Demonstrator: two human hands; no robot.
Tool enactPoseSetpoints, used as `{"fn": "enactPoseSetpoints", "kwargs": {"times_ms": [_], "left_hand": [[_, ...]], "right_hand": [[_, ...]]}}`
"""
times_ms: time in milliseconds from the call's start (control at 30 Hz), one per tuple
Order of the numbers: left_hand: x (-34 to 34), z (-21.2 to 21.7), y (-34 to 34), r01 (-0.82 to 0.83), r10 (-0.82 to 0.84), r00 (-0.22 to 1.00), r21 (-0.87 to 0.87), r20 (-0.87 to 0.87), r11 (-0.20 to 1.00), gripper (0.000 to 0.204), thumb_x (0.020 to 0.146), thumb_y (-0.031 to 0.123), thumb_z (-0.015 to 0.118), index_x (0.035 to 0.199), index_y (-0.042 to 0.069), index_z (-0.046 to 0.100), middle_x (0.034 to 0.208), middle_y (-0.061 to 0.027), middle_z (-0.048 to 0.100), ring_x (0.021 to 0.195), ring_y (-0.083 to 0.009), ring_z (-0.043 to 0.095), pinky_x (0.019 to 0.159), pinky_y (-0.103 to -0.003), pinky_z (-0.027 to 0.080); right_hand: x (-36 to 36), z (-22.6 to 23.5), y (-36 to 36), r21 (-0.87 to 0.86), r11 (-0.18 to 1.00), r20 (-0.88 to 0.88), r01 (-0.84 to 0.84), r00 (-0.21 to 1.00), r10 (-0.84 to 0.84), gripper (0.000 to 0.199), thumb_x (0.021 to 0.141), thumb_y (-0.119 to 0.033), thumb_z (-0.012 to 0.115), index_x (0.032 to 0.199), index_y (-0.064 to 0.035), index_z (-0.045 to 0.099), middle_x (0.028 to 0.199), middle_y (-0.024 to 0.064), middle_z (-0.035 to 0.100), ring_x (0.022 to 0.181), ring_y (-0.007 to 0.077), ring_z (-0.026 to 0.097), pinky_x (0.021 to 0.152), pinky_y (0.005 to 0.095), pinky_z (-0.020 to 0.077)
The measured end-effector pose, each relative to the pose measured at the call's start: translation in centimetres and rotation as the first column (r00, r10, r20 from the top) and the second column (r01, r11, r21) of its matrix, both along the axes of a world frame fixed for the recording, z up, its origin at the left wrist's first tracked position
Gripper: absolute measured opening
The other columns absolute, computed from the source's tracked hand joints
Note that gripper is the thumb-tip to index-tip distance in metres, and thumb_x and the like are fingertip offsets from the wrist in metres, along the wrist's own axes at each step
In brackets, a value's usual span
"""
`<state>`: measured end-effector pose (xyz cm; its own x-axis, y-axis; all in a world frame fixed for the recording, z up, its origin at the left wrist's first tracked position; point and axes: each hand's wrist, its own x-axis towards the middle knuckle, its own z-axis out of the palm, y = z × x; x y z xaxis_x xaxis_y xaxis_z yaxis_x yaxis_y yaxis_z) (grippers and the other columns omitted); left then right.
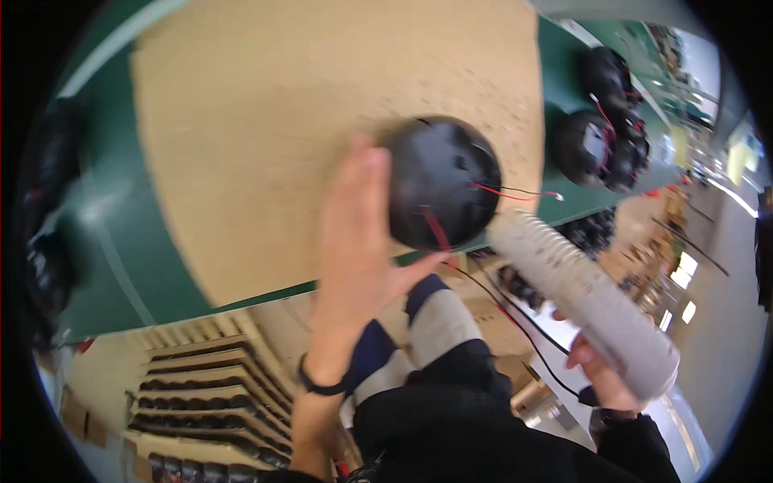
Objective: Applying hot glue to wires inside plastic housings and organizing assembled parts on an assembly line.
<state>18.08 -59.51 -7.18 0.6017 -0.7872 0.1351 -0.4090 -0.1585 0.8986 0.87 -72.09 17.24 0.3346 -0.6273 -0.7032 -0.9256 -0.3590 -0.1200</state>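
A glossy black ball-shaped casing (445, 181) rests on the tan board; thin red and black wires with a small white plug trail from its right side. Stretched out along the casing's left side is my left hand (354, 229), a little blurred, fingers straight and thumb spread beneath the casing's lower edge. Whether its fingers touch the casing is hard to tell. My right hand (600, 366) is closed around a thick whitish cylinder (588, 302) with a ribbed, stained upper end. That ribbed end points at the casing's lower right, close to or touching it.
The tan board (241, 145) lies on a green tabletop (121, 233). Several similar black casings (584, 145) with wires stand at the right, and dark ones (48, 266) at the left rim. Below the front edge is a tiered rack (217, 378) of black parts. A dark cable (523, 322) hangs near my legs.
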Motion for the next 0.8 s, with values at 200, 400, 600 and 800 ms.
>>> {"fn": "enactPoseSetpoints", "kwargs": {"times_ms": [200, 400, 600, 800], "left_hand": [[1.0, 1.9, 3.9, -0.033, 0.052, 0.995, 0.215, -0.082, 0.976, 0.116, 0.05, 0.026, 0.095, 0.145, -0.001, 0.034, 0.144, -0.0253, 0.041, 0.133, -0.0405, 0.043, 0.109, -0.043, 0.039], [4.8, 4.2, 17.4, -0.413, 0.475, 0.866, 0.312, -0.155, 0.856, 0.122, 0.053, 0.029, 0.098, 0.147, -0.004, 0.028, 0.141, -0.0223, 0.045, 0.128, -0.0322, 0.049, 0.105, -0.044, 0.044], [14.8, 1.7, 24.9, -0.829, 0.838, 0.546, 0.14, -0.01, 0.542, 0.115, 0.061, 0.018, 0.095, 0.148, -0.005, 0.024, 0.146, -0.024, 0.038, 0.135, -0.0315, 0.041, 0.11, -0.045, 0.04], [19.1, -4.6, 27.8, -0.845, 0.845, 0.534, 0.046, 0.011, 0.533, 0.097, 0.079, 0.029, 0.081, 0.145, -0.013, 0.025, 0.15, -0.0304, 0.031, 0.138, -0.0395, 0.036, 0.117, -0.045, 0.026]], "right_hand": [[-1.3, -1.7, 0.2, 0.469, 0.819, 0.542, 0.331, 0.624, -0.563, 0.052, 0.084, 0.001, 0.056, 0.134, 0.0068, 0.044, 0.121, 0.0201, 0.061, 0.068, 0.0152, 0.06, 0.059, 0.0261, 0.0497], [-3.9, -1.1, 1.7, 0.617, 0.727, 0.655, 0.302, 0.315, -0.687, 0.055, 0.093, -0.017, 0.059, 0.138, 0.0075, 0.039, 0.131, 0.0262, 0.055, 0.071, 0.0215, 0.063, 0.062, 0.0324, 0.0531], [-5.6, -1.2, 4.6, 0.652, 0.692, 0.685, 0.311, 0.151, -0.713, 0.051, 0.104, -0.026, 0.044, 0.147, -0.0003, 0.031, 0.132, 0.0299, 0.053, 0.068, 0.02, 0.061, 0.063, 0.0342, 0.053], [-6.0, -0.5, 6.7, 0.713, 0.615, 0.627, 0.338, 0.086, -0.774, 0.038, 0.106, -0.028, 0.042, 0.133, -0.0011, 0.04, 0.117, 0.0269, 0.063, 0.073, 0.0212, 0.064, 0.069, 0.034, 0.0552]]}}
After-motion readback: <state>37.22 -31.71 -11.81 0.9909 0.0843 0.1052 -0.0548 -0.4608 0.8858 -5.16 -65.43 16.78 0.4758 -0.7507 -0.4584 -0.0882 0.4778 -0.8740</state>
